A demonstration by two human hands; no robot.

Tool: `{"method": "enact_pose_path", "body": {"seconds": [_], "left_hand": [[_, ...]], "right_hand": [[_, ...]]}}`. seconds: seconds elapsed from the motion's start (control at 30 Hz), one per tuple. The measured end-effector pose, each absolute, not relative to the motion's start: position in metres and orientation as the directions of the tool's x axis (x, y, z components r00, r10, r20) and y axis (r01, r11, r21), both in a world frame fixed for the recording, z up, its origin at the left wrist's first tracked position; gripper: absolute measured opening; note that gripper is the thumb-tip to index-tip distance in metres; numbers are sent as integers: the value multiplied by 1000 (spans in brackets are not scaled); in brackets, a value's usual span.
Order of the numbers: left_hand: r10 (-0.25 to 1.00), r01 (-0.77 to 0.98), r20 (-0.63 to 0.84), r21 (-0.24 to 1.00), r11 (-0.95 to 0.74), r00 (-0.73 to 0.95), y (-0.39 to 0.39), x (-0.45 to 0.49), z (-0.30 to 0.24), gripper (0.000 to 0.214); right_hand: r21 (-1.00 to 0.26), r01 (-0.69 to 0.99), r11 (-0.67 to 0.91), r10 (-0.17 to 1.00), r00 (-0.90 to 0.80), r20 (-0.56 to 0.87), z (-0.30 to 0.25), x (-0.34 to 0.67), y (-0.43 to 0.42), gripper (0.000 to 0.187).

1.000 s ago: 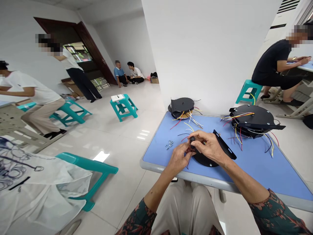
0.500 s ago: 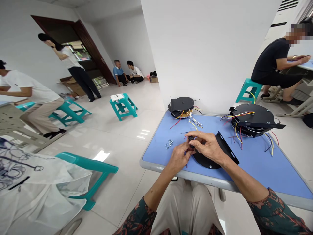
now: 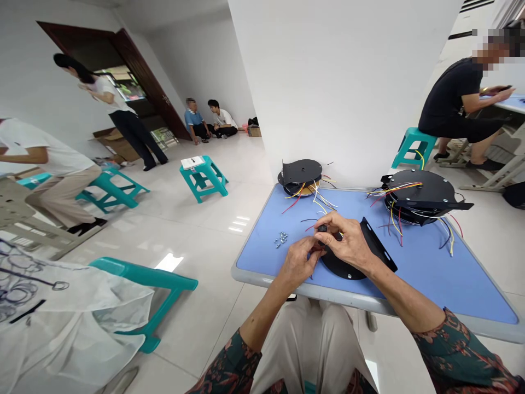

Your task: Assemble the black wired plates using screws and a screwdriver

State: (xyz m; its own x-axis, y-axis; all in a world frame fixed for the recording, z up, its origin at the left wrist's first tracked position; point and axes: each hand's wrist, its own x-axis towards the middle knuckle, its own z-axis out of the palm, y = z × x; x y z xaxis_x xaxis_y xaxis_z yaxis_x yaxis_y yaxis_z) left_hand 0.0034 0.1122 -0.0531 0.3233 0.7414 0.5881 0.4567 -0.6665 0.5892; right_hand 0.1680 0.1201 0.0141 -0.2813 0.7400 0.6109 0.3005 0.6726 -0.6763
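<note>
Black cylindrical part (image 3: 322,228) — right hand (image 3: 348,244) fingers pinching it; left hand (image 3: 297,264) fingers curled below, grip unclear — over black disc (image 3: 342,271).

Your right hand (image 3: 346,246) has raised the small black part (image 3: 322,228) a little above your left hand (image 3: 298,265), and the standing person (image 3: 104,90) in white has lowered 1 hand from ear to chest.

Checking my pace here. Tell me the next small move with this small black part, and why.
Probably give the red wire a gentle tug with your left hand to check it is seated. Your right hand pinches the small black part steady above the black disc, and the wire runs right beneath it. The loose screws lie off to the side.
</note>
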Motion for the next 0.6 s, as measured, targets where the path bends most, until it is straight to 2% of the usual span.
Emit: {"method": "enact_pose_path", "body": {"seconds": [0.13,0.3,0.6], "left_hand": [[730,451,602,581,-678,322,112,3,-53,10],[747,461,589,595,-658,308,113,2,-53,13],[816,430,488,694,-577,309,115,1,-48,10]], "right_hand": [[-728,240,642,760,-326,563,16,167,120,16],[-751,144,644,722,-440,535,19,168,119,26],[-743,248,622,776,-324,542,21,170,122,17]]}}
